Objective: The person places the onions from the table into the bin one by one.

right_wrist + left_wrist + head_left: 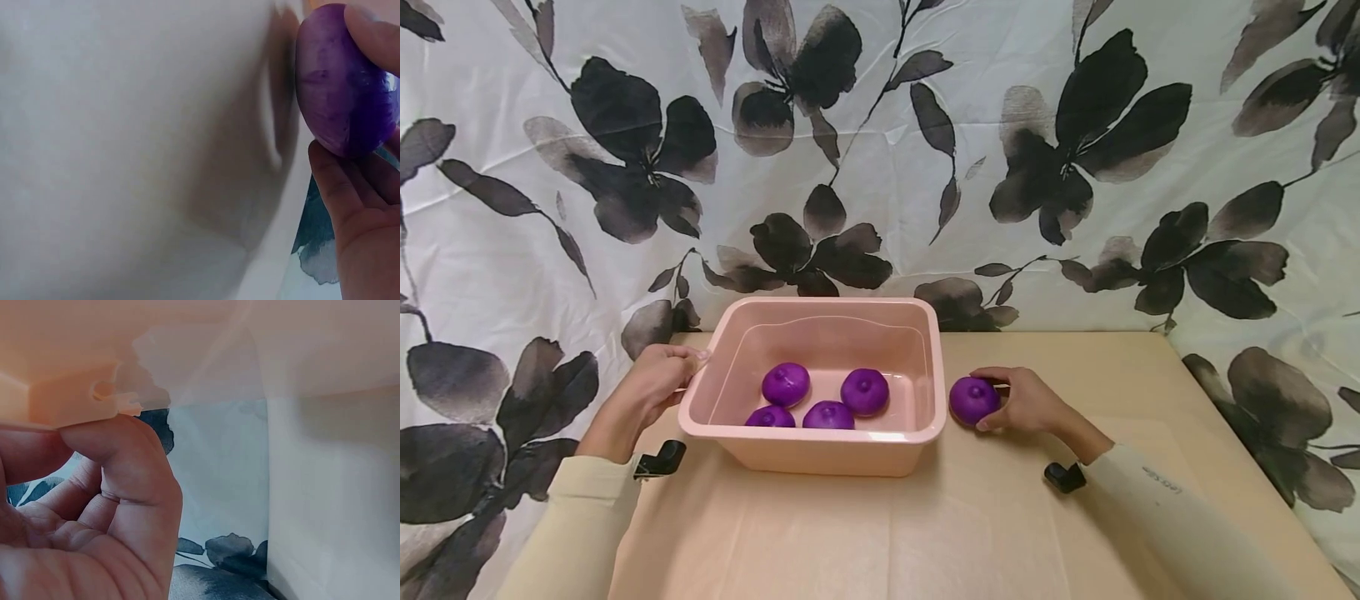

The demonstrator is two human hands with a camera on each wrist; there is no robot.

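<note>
A pink plastic tub (827, 454) sits on the table left of centre in the head view, with several round purple balls (865, 392) lying inside, each marked by a small nub on top. At its left side, my left hand (658, 379) pinches the rim; the left wrist view shows the fingers (137, 462) curled up under the rim's edge (75, 400). To the right of the tub, my right hand (1026, 402) grips another purple ball (974, 401) between thumb and fingers. Close up in the right wrist view, that ball (337, 87) looks shiny and slightly flattened, low over the table.
The light wooden-toned table (985, 525) carries the tub near its back edge. Behind and beside it hangs a white cloth (955, 250) with dark flower prints. Small black cameras (1065, 477) are worn on both wrists.
</note>
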